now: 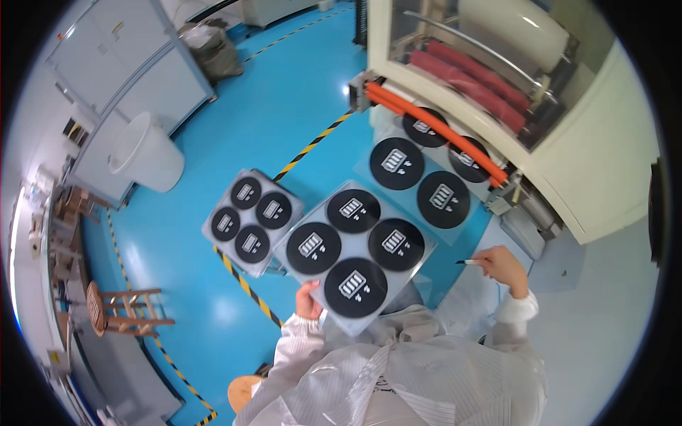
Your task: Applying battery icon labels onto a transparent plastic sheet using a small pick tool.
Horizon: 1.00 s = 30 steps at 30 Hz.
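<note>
Blue floor (185, 248) is spreading below your fingers | your left hand (308, 302) is gripping the sheet (354, 248), jutting ahead-right of its thumb | right hand (503, 268) is pinching a tool (467, 262) | loosening left fingers could be letting the sheet slip

Sheet (354, 248): centre | stack (249, 218): left | machine (568, 188): right (stool (100, 309): far left)

You're in a factory workshop: a big machine (568, 160) with red rollers (469, 83) stands ahead of you, and black-and-yellow tape (314, 147) crosses the blue floor (192, 241).
</note>
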Motion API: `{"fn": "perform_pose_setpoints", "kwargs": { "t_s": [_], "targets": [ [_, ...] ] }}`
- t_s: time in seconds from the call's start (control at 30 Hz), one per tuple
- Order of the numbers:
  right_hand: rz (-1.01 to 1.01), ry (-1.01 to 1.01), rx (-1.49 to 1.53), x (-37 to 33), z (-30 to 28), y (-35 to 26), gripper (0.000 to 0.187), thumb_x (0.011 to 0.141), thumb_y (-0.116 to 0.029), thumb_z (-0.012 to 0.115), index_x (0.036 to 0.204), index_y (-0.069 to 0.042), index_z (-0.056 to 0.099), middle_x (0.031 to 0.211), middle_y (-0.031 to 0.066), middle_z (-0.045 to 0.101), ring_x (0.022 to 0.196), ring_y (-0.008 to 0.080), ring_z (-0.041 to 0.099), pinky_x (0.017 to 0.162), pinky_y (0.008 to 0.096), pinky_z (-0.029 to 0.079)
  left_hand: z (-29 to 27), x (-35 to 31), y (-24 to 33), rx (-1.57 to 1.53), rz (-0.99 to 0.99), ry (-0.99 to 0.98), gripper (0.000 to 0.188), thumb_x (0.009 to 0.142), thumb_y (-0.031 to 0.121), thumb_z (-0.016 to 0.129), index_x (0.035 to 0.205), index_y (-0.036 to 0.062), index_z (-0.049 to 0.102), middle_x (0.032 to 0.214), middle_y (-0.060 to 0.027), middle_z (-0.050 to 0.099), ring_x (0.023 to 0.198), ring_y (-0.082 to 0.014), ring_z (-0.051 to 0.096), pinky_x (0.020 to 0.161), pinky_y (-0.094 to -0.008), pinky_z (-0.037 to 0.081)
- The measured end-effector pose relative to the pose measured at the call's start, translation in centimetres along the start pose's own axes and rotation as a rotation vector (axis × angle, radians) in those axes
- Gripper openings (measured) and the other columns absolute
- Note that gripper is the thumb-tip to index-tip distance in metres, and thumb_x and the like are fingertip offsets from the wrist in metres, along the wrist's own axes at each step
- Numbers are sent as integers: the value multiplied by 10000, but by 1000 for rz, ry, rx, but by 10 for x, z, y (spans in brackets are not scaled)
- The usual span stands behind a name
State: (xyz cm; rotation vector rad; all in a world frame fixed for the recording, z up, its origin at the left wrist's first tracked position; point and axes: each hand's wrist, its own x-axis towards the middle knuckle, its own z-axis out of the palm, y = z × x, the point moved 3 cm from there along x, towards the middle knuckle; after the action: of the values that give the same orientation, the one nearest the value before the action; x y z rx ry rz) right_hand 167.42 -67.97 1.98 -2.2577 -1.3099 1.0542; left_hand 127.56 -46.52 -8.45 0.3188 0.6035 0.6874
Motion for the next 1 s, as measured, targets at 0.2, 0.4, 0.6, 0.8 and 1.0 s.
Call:
{"fn": "perform_pose_setpoints", "kwargs": {
  "t_s": [0.2, 0.4, 0.6, 0.8, 1.0],
  "targets": [
    [-54, 237, 787, 4, 28, 65, 211, 903, -155, 548, 985, 7, 653, 865, 55, 656, 642, 127, 601, 526, 226, 448, -19, 68, 61, 146, 241, 77, 308, 821, 74, 528, 1117, -10, 537, 1081, -122, 615, 994, -251, 604, 882, -364, 495],
    [5, 252, 1054, 36, 49, 63, 264, 902, -187, 558, 1070, 4, 630, 920, 63, 656, 704, 130, 605, 562, 237, 456, -49, 115, 155, 272, 313, 213, 96, 817, 106, 562, 905, 76, 585, 855, -17, 645, 750, -131, 622, 608, -240, 498],
    [-68, 232, 1145, 31, 58, 62, 248, 898, -181, 560, 1021, 23, 629, 919, 72, 657, 689, 135, 598, 580, 247, 460, -106, 147, 189, 291, 345, 311, 163, 803, 162, 570, 942, 78, 588, 906, -56, 645, 866, -229, 618, 814, -367, 496],
    [-93, 153, 1187, 27, 51, 38, 229, 894, -177, 563, 964, 26, 643, 859, 75, 657, 656, 134, 590, 577, 242, 459, -202, 140, 238, 490, 820, 612, 358, 734, 33, 683, 1066, -29, 563, 953, -87, 631, 829, -170, 590, 759, -308, 474],
    [-155, 79, 1127, 12, 35, 3, 225, 888, -177, 563, 935, 24, 652, 836, 74, 659, 647, 123, 587, 591, 238, 464, -213, 89, 233, 1608, 416, 1625, 995, 521, 530, 823, 1337, 143, 405, 1184, -224, 535, 1076, -409, 512, 917, -487, 399]
  ]
}}
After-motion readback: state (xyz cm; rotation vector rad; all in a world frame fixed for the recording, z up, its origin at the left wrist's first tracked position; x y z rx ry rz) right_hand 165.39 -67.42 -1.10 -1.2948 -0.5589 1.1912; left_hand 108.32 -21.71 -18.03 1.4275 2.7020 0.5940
